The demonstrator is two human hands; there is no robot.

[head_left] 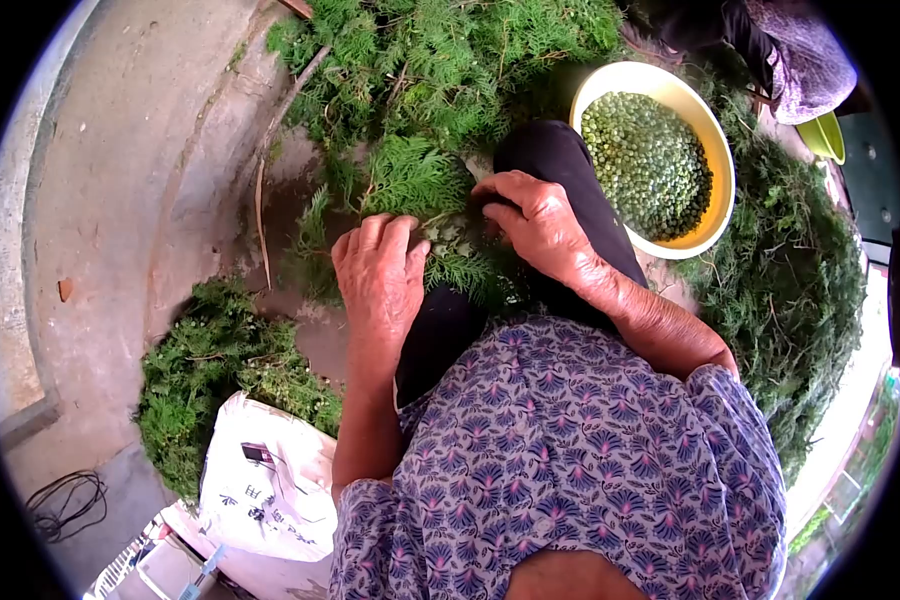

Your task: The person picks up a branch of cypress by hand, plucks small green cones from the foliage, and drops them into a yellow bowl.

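Observation:
A leafy green conifer sprig (415, 178) with flat, fern-like fronds lies across my lap. My left hand (378, 268) has its fingers curled closed on the lower part of this sprig. At the sprig's right side, over the dark trouser knee, my right hand (542, 218) is closed in a pinch; whatever lies between its fingertips is hidden. Close beyond my right hand stands a yellow basin (722, 155), holding a heap of small round green cones or seeds (640, 160).
A big pile of conifer branches (450, 60) lies ahead. More cut greenery (770, 290) is at the right and a smaller heap (215, 370) at the left. A white sack (270, 490) sits lower left, near a coiled black cable (68, 503). Another person's patterned sleeve (800, 60) shows upper right.

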